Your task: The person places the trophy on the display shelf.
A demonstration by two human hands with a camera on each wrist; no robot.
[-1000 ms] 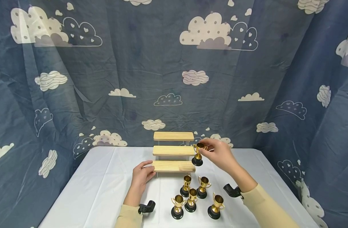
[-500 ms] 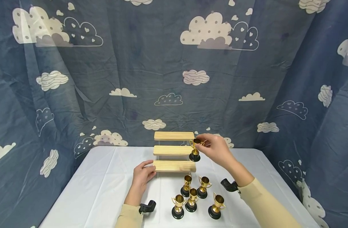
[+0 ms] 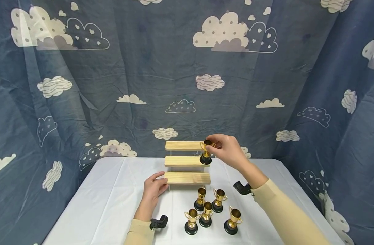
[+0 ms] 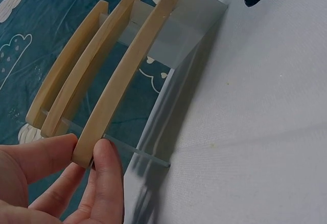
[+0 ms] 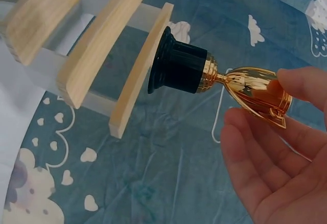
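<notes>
Two hands were at work. The right hand (image 3: 228, 151) pinched a small gold trophy (image 3: 206, 152) by its cup rim, thumb & fingers (image 5: 301, 88) curled round the gold bowl; the trophy's black base sat at the right end of the three-tier wooden stand (image 3: 187, 162), at or just above the top shelf. In the right wrist view the base looked pressed against the edge of the top board, but whether it rested fully there couldn't be told. The left hand (image 3: 153, 190) gripped the bottom board's left end, thumb (image 4: 104, 183) under and fingers above, at approx. 9 o'clock of the stand.

No brand, label or writing could be read anywhere.

Five more trophies (image 3: 207, 212) stood clustered on the white tablecloth (image 3: 107, 197) at 6 o'clock of the stand. The stand's clear side panels were hard to make out from the head view. Both forearms were cut off by the bottom edge; the right palm hid part of the held cup.
</notes>
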